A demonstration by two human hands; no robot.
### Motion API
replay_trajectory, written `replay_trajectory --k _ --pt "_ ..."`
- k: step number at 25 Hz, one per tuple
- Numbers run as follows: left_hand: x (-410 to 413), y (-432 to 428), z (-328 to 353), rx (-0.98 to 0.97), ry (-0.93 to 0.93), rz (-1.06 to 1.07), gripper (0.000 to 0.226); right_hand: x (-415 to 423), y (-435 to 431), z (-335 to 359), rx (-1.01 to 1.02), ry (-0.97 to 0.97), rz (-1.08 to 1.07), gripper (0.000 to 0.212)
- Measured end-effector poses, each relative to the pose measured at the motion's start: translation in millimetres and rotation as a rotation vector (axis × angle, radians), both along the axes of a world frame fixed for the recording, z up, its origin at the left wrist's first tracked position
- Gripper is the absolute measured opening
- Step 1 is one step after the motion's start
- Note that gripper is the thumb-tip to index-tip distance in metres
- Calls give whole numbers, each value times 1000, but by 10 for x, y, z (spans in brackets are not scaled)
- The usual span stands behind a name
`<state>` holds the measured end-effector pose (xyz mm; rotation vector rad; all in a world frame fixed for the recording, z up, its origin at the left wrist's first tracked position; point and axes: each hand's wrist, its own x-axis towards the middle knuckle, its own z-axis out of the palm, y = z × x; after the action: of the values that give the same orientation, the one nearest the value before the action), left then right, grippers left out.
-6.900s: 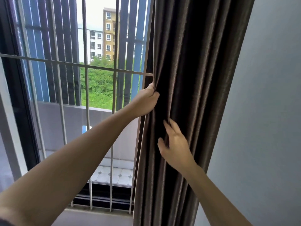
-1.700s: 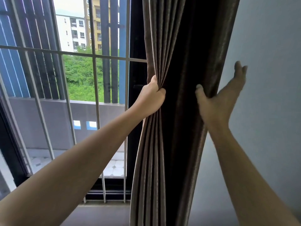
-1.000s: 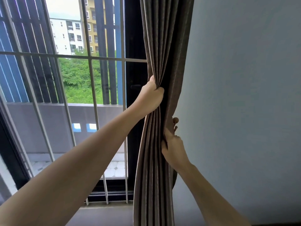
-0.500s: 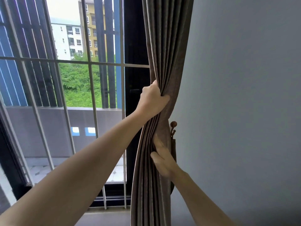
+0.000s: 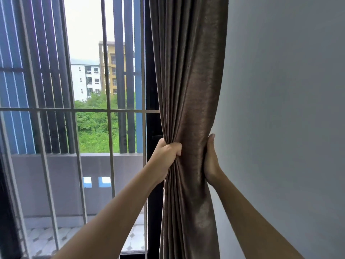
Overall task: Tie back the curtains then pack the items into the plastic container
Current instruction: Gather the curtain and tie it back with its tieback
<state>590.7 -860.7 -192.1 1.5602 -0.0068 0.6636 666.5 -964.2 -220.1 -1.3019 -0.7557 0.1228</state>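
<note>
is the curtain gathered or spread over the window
Gathered. The curtain is bunched into folds beside the wall, gripped by the left hand, right hand against its other edge.

Two bare arms, each ending in a bare hand.
The left hand [image 5: 166,157] and right hand [image 5: 211,161] are uncovered; both forearms are slender, and the right thumbnail is trimmed short.
</note>
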Motion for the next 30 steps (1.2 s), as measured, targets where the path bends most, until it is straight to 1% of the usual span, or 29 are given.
replay_trajectory --k 2,5,7,11,14,16,18,19,22,24,26,28,30 --pt "-11 11 21 14 20 2 20 -12 -11 19 -6 11 64 66" --pt "-15 33 51 132 49 48 32 -28 -32 -14 17 31 120 63" --pt "-49 59 66 271 52 74 33 -31 -57 -30 8 41 121 62" --pt "-88 79 99 565 63 144 32 -42 -89 -37 -76 23 96 62" --pt "-65 143 161 875 87 260 22 -51 -111 -34 -92 4 79 56" --pt "-127 176 249 959 76 274 31 -80 -134 -36 -94 1 73 57" --pt "-168 186 341 932 70 269 38 -78 -139 -75 -99 -6 82 64" --pt "-182 185 389 880 97 251 36 -93 -140 -84 -100 -3 93 66" --pt "-204 203 567 668 219 116 14 -117 -161 -138 -97 -10 135 76" --pt "-202 234 696 724 249 114 8 -157 -159 -192 -51 -26 200 77" --pt "-210 215 802 818 246 143 12 -200 -122 -281 16 -55 228 72" --pt "-183 167 833 808 248 139 12 -216 -76 -367 28 -114 189 79" --pt "-145 104 803 759 241 127 5 -287 -40 -352 -41 -178 111 89"
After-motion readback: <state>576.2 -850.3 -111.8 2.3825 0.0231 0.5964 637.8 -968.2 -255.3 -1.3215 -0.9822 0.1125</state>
